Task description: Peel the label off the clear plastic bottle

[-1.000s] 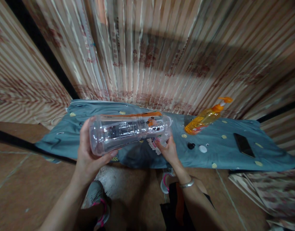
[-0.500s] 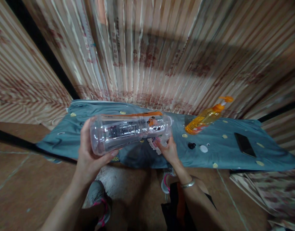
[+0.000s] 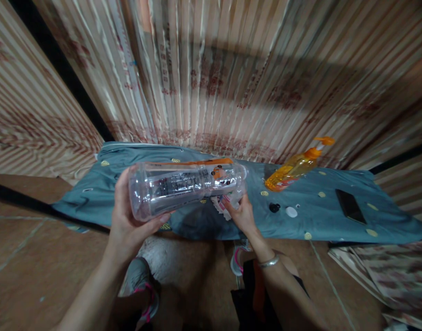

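Note:
My left hand point(image 3: 130, 218) is wrapped round the base of a large clear plastic bottle point(image 3: 176, 188), with the thumb along its near side. The bottle lies sideways in the air above the blue-green cloth, its narrower end towards the right. Dark print and an orange cartoon figure mark its wall. Below that narrower end, my right hand point(image 3: 243, 214) is closed on a crumpled white wrapper point(image 3: 220, 207) with pink-red print; the bottle hides part of the fingers. Whether this hand also touches the bottle, I cannot tell.
A pump bottle point(image 3: 288, 172) of orange liquid stands on the cloth-covered surface point(image 3: 321, 225). Nearer lie a small black piece point(image 3: 274, 208) and a white disc point(image 3: 291, 212). A dark phone point(image 3: 350, 206) lies farther right. Striped curtains point(image 3: 211, 87) hang behind; black poles point(image 3: 59, 69) frame the left side.
Almost nothing differs. Both hands keep their grip, and the bottle stays sideways in nearly the same place.

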Demonstrator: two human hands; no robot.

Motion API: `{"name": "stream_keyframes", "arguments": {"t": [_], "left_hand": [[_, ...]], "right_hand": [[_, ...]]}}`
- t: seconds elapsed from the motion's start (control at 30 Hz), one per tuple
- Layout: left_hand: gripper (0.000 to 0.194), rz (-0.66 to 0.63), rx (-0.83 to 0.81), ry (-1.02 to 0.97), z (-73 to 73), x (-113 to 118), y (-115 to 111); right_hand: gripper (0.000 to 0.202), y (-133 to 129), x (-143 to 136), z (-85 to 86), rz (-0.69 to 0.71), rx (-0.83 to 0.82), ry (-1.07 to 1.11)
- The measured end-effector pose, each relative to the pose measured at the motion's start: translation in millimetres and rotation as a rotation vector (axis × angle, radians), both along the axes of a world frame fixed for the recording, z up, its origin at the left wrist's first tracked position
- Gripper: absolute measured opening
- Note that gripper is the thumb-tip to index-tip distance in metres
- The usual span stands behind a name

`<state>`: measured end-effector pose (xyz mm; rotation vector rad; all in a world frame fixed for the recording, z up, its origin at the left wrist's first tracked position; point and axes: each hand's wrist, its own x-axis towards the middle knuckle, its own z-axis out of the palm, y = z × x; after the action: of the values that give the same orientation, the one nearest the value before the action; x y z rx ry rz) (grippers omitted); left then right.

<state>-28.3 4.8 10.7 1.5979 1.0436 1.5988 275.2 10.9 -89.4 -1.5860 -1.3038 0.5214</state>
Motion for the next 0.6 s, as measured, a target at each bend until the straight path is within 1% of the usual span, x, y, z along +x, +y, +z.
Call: {"name": "stream_keyframes", "arguments": {"t": [0.13, 0.4, 0.6], "left_hand": [[0.107, 0.009, 0.005, 0.01, 0.0, -0.5, 0.5], [0.107, 0.026, 0.03, 0.028, 2.7, 0.6, 1.6], [0.107, -0.015, 0.024, -0.008, 1.7, 2.2, 0.8]], "right_hand": [[0.07, 0.0, -0.2, 0.7, 0.005, -0.011, 0.015], [0.066, 1.3, 0.5, -1.7, -0.002, -0.009, 0.01], [0.066, 1.7, 0.5, -1.7, -0.009, -0.019, 0.007]]}}
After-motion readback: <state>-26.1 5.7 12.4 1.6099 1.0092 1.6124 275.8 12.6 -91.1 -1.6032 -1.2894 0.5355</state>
